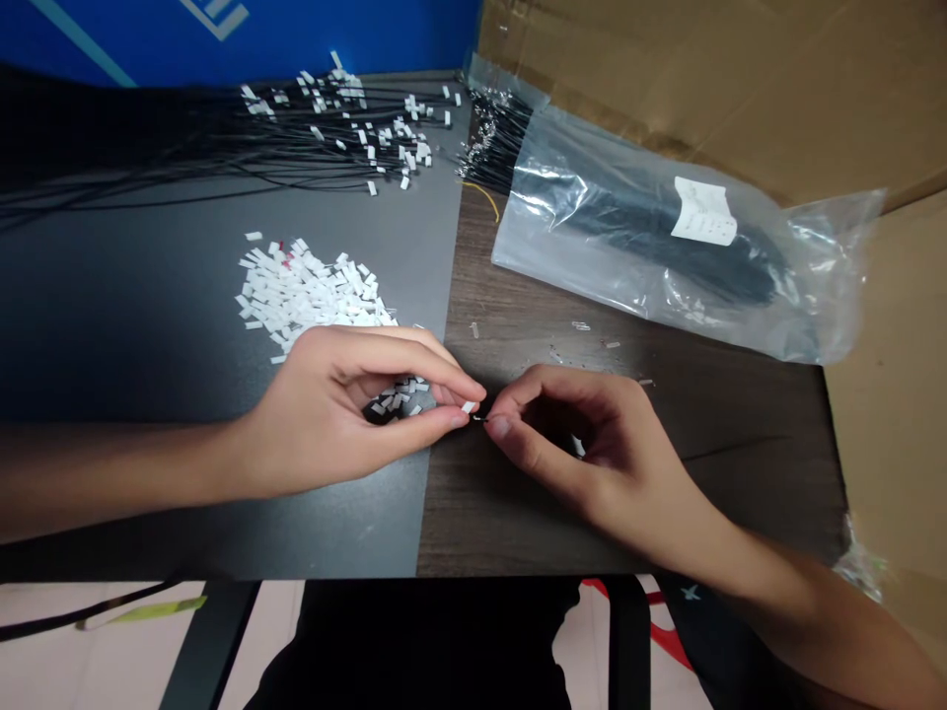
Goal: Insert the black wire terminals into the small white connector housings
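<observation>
Between thumb and forefinger my left hand (pixel 370 394) pinches a small white connector housing (pixel 469 406). Facing it, my right hand (pixel 592 444) grips a thin black wire (pixel 479 419) close to its metal-tipped end. The wire tip is at the housing, but I cannot tell whether it is inside. Most of the wire is hidden by my right hand. A pile of loose white housings (pixel 311 286) lies behind and partly under my left hand.
Black wires with white housings (pixel 370 128) lie at the back left. A clear plastic bag (pixel 628 237) of black wires, their ends sticking out, rests at the back right. Cardboard (pixel 702 79) and a blue box (pixel 296 39) border the table. Small clear bits (pixel 581 325) are scattered behind my right hand.
</observation>
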Tool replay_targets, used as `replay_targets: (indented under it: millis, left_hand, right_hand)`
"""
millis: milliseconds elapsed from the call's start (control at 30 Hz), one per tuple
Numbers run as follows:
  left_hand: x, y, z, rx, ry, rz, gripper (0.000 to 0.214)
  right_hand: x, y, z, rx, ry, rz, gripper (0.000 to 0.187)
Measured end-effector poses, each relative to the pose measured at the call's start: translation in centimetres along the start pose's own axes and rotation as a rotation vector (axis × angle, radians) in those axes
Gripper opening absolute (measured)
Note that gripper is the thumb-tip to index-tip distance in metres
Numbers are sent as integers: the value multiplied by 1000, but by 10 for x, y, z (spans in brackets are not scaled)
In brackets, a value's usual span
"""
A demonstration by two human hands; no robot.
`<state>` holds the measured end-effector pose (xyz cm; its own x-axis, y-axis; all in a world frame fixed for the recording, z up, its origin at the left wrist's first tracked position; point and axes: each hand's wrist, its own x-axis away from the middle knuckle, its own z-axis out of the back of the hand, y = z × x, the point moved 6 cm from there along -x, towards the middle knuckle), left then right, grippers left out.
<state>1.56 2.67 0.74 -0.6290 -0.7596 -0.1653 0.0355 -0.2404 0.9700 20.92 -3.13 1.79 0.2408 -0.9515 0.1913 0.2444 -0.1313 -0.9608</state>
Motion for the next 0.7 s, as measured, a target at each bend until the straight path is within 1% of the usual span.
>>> replay_targets:
  millis: [267,467,567,700]
  left_hand:
    - [0,-1,-1,48,-40,37,25]
    - [0,-2,-2,80,-49,36,30]
    - [1,-3,-2,68,-66,41,27]
    - [1,-2,-1,41,-61,34,22]
  right_hand:
    - [-3,1,-4,-83,-41,-25,18]
    - [-5,6,-5,-203,-85,-69,22]
    - [-4,6,-5,-203,-99,-77,24]
    - [-5,5,-5,-169,-95,-82,28]
